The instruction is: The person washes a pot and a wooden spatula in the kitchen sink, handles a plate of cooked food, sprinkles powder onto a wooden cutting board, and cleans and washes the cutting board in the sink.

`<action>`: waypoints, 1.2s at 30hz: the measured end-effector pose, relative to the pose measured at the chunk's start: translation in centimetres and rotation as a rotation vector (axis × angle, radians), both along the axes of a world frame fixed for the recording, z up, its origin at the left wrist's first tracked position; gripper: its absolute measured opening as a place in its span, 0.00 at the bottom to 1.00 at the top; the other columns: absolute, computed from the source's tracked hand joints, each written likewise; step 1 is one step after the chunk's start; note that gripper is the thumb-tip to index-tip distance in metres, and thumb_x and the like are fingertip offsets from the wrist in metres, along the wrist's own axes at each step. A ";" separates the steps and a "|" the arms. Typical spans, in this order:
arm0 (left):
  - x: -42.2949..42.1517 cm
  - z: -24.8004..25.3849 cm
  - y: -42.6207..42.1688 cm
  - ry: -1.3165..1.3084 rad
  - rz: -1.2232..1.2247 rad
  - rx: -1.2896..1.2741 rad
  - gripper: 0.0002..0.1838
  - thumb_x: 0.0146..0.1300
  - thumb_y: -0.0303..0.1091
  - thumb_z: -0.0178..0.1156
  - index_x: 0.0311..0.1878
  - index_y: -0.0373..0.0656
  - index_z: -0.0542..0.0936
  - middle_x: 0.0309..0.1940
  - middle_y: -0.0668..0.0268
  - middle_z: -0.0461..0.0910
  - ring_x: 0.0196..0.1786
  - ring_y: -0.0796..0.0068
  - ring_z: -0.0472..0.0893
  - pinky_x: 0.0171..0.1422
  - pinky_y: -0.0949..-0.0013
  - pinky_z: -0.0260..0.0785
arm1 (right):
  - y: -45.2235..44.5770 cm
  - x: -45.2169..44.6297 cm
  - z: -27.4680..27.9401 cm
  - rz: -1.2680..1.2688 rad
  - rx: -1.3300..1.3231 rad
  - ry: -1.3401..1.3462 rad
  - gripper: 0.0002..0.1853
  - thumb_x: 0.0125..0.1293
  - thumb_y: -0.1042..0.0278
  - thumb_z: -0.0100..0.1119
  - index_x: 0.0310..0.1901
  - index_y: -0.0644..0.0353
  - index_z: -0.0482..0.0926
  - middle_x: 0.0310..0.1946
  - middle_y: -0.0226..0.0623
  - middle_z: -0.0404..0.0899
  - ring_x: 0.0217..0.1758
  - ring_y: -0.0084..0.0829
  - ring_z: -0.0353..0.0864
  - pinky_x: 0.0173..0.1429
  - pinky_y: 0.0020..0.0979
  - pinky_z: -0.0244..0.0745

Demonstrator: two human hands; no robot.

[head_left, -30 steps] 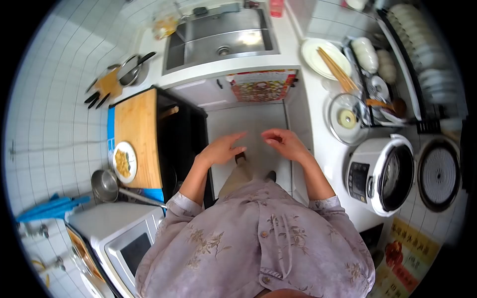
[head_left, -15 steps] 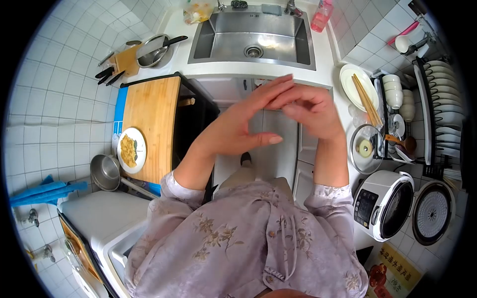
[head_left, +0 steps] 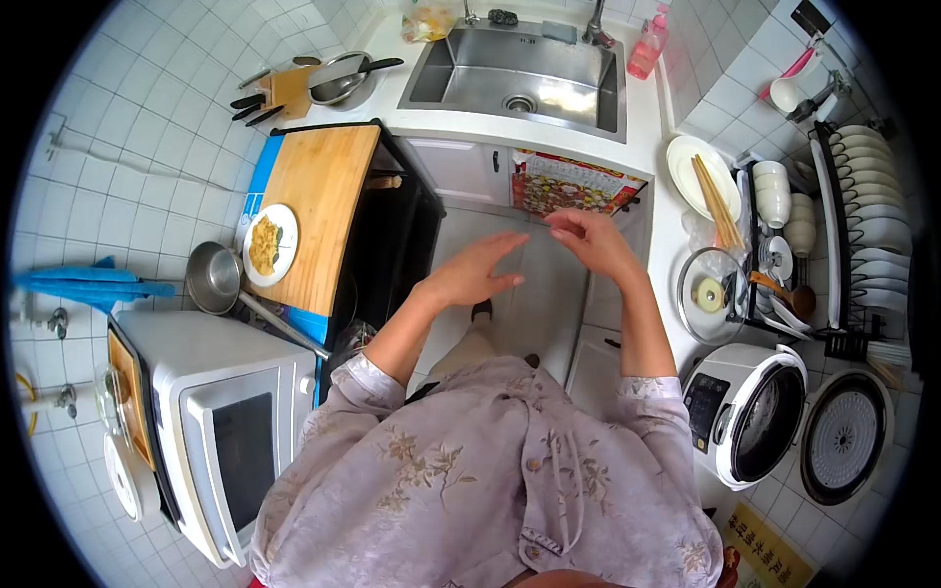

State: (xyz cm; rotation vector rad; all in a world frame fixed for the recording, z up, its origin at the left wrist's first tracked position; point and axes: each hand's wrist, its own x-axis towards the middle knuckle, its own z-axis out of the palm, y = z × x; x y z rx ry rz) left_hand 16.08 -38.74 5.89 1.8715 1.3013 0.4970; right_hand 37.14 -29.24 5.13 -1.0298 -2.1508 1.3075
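Wooden cutting board sits left of the hands, plate of yellow food on it. Left hand empty, loosely spread, over the floor. Right hand empty too, half-curled (fingertips near the left's). Glass lid further right; steel sink ahead.

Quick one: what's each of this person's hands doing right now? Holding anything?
Left hand: open, fingers stretched forward, holding nothing that shows.
Right hand: open, fingers loosely bent, holding nothing that shows.
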 end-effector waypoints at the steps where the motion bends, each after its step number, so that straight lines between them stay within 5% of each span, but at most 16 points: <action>1: 0.1 0.0 -0.3 -0.015 0.011 0.009 0.32 0.56 0.35 0.58 0.63 0.45 0.58 0.61 0.55 0.59 0.57 0.61 0.68 0.46 0.69 0.69 | -0.2 0.2 0.1 -0.006 -0.033 -0.025 0.12 0.57 0.69 0.56 0.44 0.61 0.75 0.34 0.38 0.79 0.34 0.27 0.77 0.40 0.27 0.71; 9: -2.7 0.2 -0.1 0.004 0.073 -0.032 0.30 0.56 0.35 0.58 0.62 0.44 0.60 0.60 0.53 0.61 0.56 0.60 0.68 0.47 0.69 0.69 | 0.4 -3.2 -1.3 0.070 -0.040 0.019 0.12 0.57 0.70 0.56 0.44 0.61 0.75 0.33 0.37 0.79 0.33 0.25 0.76 0.39 0.26 0.71; 14: -7.3 -0.9 3.6 -0.073 0.080 0.204 0.30 0.56 0.36 0.57 0.61 0.40 0.61 0.57 0.52 0.65 0.58 0.59 0.67 0.60 0.65 0.60 | 3.5 -8.8 2.2 0.153 -0.066 -0.023 0.12 0.58 0.70 0.56 0.44 0.60 0.75 0.33 0.35 0.79 0.34 0.22 0.76 0.40 0.24 0.71; 21: -16.9 -2.8 6.6 0.037 0.264 0.085 0.30 0.56 0.37 0.57 0.61 0.40 0.61 0.56 0.53 0.66 0.59 0.60 0.67 0.61 0.66 0.59 | 8.6 -18.1 1.9 0.154 -0.095 0.024 0.11 0.60 0.70 0.55 0.45 0.59 0.76 0.34 0.33 0.79 0.34 0.21 0.75 0.40 0.23 0.70; 29: -21.7 -5.3 8.8 -0.339 0.569 -0.162 0.29 0.58 0.36 0.57 0.62 0.42 0.61 0.56 0.56 0.67 0.57 0.65 0.68 0.59 0.65 0.61 | 12.6 -23.0 3.1 0.247 -0.244 0.045 0.12 0.59 0.69 0.55 0.45 0.55 0.76 0.35 0.28 0.79 0.34 0.17 0.74 0.37 0.23 0.70; 32: -22.3 -6.6 9.1 -0.470 0.647 -0.179 0.27 0.59 0.32 0.56 0.61 0.42 0.62 0.56 0.57 0.67 0.58 0.67 0.67 0.60 0.67 0.60 | 16.4 -22.7 2.9 0.305 -0.295 0.336 0.11 0.60 0.69 0.52 0.44 0.55 0.76 0.35 0.29 0.79 0.36 0.21 0.77 0.39 0.25 0.71; 34: -21.8 -5.9 9.1 -0.515 0.689 -0.198 0.26 0.59 0.29 0.55 0.61 0.43 0.62 0.55 0.57 0.68 0.58 0.68 0.67 0.61 0.68 0.60 | 20.0 -22.7 -1.2 0.147 -0.201 0.203 0.12 0.58 0.68 0.53 0.44 0.57 0.76 0.36 0.34 0.79 0.38 0.24 0.78 0.40 0.27 0.72; 36: -21.1 -5.0 8.3 -0.497 0.684 -0.239 0.25 0.60 0.28 0.55 0.61 0.42 0.63 0.54 0.58 0.69 0.58 0.69 0.67 0.61 0.70 0.59 | 21.7 -20.8 -7.6 0.046 0.379 -0.134 0.14 0.56 0.67 0.54 0.44 0.59 0.76 0.37 0.40 0.79 0.38 0.29 0.78 0.43 0.29 0.72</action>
